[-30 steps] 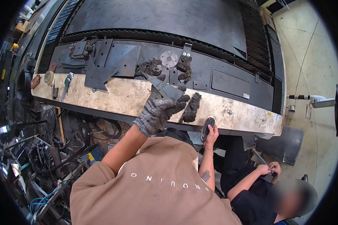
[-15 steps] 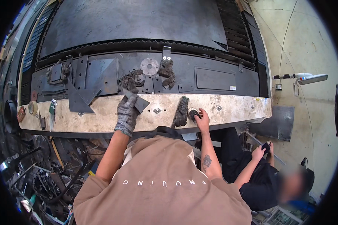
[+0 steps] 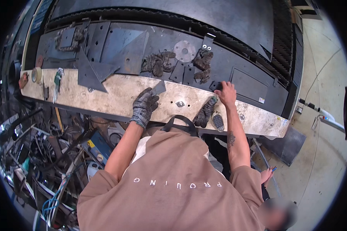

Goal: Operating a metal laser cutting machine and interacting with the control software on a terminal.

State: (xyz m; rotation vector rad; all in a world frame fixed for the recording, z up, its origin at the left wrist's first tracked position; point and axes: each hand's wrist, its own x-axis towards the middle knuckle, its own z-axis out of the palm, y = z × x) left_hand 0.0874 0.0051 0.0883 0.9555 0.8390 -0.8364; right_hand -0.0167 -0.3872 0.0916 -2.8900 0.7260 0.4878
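My left hand (image 3: 144,107), in a grey knit glove, pinches one corner of a small dark metal plate (image 3: 159,87) over the pale ledge. My bare right hand (image 3: 228,94) reaches to the dark bed's edge, its fingers closed at a small dark plate with a hole (image 3: 215,86); the fingertips partly hide it. A dark oval object (image 3: 218,121) lies on the ledge by my right forearm. Beside it rests a loose grey glove (image 3: 206,111). A round flange with holes (image 3: 184,51) and two small narrow plates (image 3: 182,73) lie farther back.
The pale ledge (image 3: 119,92) carries triangular plates (image 3: 89,73), hex keys (image 3: 58,84) and a tape roll (image 3: 36,74). More worn gloves (image 3: 158,63) lie on the bed. Toothed slats run behind. At lower right is another person (image 3: 266,176); scrap and cables fill the lower left.
My right hand has left the dark oval object and moved forward to the small plate with a hole. The plate in my left hand has tilted flatter. My view has turned and shifted.
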